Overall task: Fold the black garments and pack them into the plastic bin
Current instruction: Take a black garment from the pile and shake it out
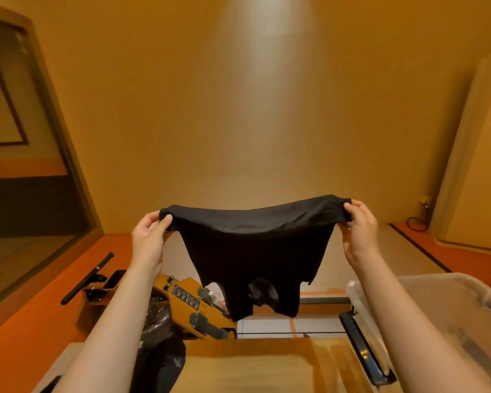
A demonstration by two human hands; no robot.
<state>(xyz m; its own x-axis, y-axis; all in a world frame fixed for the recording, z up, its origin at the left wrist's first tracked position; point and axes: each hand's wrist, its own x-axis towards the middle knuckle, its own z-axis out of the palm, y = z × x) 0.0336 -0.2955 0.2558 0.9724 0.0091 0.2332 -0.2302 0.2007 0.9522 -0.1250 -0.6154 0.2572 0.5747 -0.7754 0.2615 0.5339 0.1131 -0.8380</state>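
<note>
While both arms reach forward, the garment (pixel 255 251) hangs in the air between the hands, well above the table (pixel 253 370). The left hand (pixel 149 236) pinches the cloth's left upper corner, with the thumb on the near side and the fingers curled behind the fabric. The right hand (pixel 360 225) grips the right upper corner in the same way, its fingers bent round the edge. The top edge stretches between the two hands and sags a little in the middle. Below it the black cloth narrows and ends in two short lobes with a gap between them, and the right lower edge shows a small ragged corner. The cloth touches nothing but the hands.

The bin (pixel 451 307) stands at the lower right, beside the right forearm; it is clear plastic, and what lies in it is too blurred to tell. A black rail (pixel 363 350) runs along its left side. At the lower left, under the left forearm, a heap (pixel 159 361) of black cloth lies at the table's edge. Beyond it stands a wooden machine (pixel 187 302) with black fittings, and a black bar (pixel 87 279) rests tilted on its left end. A tall air conditioner (pixel 476 154) stands against the far wall on the right, with a cable (pixel 417 222) looped on the floor near its base. A framed picture (pixel 0 103) hangs on the left.
</note>
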